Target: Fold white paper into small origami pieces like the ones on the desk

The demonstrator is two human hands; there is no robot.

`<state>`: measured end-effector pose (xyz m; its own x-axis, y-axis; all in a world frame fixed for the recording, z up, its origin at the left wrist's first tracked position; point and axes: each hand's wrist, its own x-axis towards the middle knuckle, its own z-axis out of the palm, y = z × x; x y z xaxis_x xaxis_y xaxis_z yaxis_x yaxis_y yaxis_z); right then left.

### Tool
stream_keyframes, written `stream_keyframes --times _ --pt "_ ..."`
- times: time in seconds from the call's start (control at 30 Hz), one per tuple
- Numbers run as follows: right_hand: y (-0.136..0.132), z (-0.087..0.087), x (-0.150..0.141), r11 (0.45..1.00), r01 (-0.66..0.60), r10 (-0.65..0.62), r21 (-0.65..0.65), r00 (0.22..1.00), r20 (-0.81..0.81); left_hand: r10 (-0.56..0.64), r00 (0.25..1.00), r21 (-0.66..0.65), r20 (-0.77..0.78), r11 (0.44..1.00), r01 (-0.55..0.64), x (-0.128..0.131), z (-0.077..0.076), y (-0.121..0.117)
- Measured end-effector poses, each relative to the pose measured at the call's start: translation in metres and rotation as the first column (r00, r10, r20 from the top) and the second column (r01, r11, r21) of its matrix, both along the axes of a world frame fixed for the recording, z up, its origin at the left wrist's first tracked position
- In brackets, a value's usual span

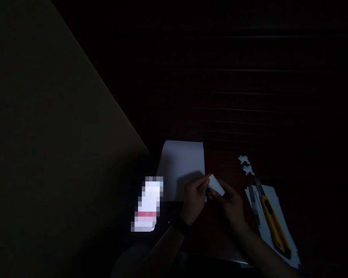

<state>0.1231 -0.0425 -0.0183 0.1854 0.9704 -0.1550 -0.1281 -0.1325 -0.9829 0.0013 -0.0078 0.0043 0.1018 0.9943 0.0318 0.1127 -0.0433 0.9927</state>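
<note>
Dimly lit in the head view, the small white paper (217, 185) looks smooth and four-sided, pinched between the fingertips of your left hand (193, 199) and right hand (230, 204), both closed on it just above the dark table (214, 231). Left of it you have the big sheet (182, 164), its lower right corner near your left hand, and a strip of dark tabletop separates your right hand from the yellow cutter (274, 224) on the stack (282, 210).

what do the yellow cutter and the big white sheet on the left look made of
Cutter: likely plastic body, smooth and solid yellow; its blade looks like metal, greyish with a thin straight shape.
Sheet: probably matte paper, thin and plain white.
</note>
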Motion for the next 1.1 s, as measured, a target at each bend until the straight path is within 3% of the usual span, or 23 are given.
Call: stream_keyframes --times 0.23,0.5,0.83,1.1 --pt "-0.001 -0.004 -0.001 0.999 0.03 -0.031 0.017 0.998 0.058 -0.019 1.0 -0.044 0.025 0.999 0.02 0.002 0.003 -0.003" --pt "0.002 -0.003 -0.004 0.997 0.0 -0.015 0.078 0.982 0.187 0.024 0.999 0.022 0.045 0.999 -0.025 0.003 0.007 -0.003" --pt "0.005 -0.004 0.001 0.994 -0.056 0.022 0.09 0.94 0.341 -0.106 0.993 -0.005 0.042 0.994 0.106 0.004 0.007 -0.006" --pt "0.009 -0.003 0.007 0.987 -0.144 0.117 0.066 0.943 0.31 -0.138 0.986 -0.019 0.098 0.99 0.141 0.002 0.004 -0.007"
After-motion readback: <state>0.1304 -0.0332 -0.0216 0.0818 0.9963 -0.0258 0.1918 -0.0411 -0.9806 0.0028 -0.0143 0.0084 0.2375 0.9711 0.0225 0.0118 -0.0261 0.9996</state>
